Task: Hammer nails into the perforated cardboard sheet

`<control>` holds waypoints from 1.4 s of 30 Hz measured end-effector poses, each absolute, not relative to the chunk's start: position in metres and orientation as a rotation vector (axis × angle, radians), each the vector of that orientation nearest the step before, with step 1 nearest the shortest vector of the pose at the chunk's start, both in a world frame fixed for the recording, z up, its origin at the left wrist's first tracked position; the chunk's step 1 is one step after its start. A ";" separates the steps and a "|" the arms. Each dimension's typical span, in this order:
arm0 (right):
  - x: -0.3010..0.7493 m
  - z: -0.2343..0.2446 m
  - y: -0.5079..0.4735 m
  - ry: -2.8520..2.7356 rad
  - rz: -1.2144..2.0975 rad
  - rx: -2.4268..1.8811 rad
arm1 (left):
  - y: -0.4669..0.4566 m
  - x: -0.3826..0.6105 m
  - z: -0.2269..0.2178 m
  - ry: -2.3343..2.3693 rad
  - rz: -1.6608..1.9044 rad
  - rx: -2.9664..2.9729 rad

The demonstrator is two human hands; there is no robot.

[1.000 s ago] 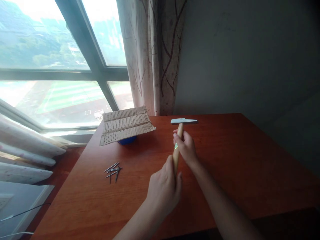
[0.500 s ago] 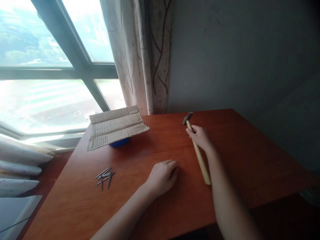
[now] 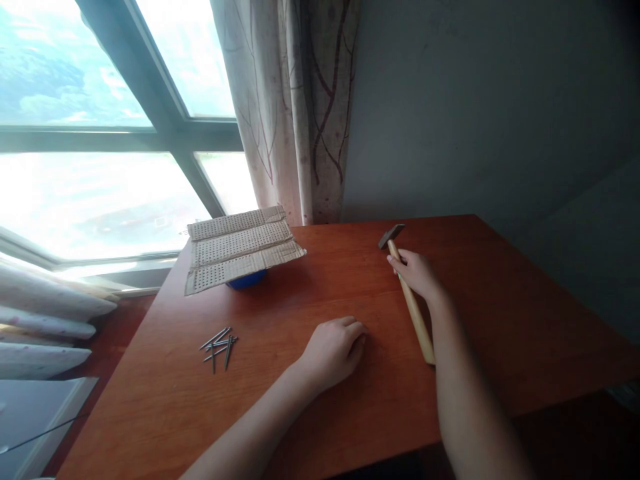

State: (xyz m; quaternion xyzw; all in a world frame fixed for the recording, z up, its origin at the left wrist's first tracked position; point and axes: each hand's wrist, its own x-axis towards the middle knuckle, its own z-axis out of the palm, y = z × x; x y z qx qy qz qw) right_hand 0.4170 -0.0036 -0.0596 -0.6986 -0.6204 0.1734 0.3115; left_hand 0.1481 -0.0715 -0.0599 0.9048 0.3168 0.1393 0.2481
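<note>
My right hand (image 3: 415, 272) is closed around the wooden handle of a hammer (image 3: 413, 307), just below its dark metal head. The hammer slants over the right half of the table, its handle end close to my right forearm. My left hand (image 3: 336, 350) rests on the tabletop in a loose fist. No object shows in it, and its palm side is hidden. Several metal nails (image 3: 219, 347) lie in a loose pile to its left. Beyond them, a creased, perforated cardboard sheet (image 3: 240, 245) sits on a blue container (image 3: 247, 279), mostly covering it.
The reddish-brown wooden table (image 3: 165, 393) reaches a grey wall (image 3: 465, 120) at the back. A patterned curtain (image 3: 285, 113) hangs behind the cardboard. A bright window (image 3: 125, 193) is on the left, with another curtain (image 3: 45, 307) below it.
My view has turned slightly left, so everything sits a little farther right. The hammer and right hand have shifted slightly right over the table. My left hand, the nails and the cardboard keep their places.
</note>
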 end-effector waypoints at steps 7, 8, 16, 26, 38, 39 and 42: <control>0.417 -0.061 -0.004 -1.659 0.465 -1.856 | -0.073 0.148 -0.059 0.873 0.380 2.458; 0.417 -0.061 -0.004 -1.661 0.467 -1.858 | -0.074 0.148 -0.059 0.875 0.377 2.460; 0.421 -0.064 -0.003 -1.695 0.518 -1.882 | -0.073 0.148 -0.058 0.876 0.362 2.470; 0.420 -0.059 -0.006 -1.793 0.449 -2.017 | -0.072 0.148 -0.059 0.859 0.360 2.461; 0.414 -0.064 -0.002 -1.809 0.248 -2.154 | -0.073 0.149 -0.058 0.872 0.356 2.439; 0.413 -0.064 -0.002 -1.812 0.239 -2.161 | -0.073 0.149 -0.058 0.871 0.354 2.440; 0.412 -0.063 -0.004 -1.834 0.206 -2.205 | -0.073 0.149 -0.057 0.867 0.354 2.445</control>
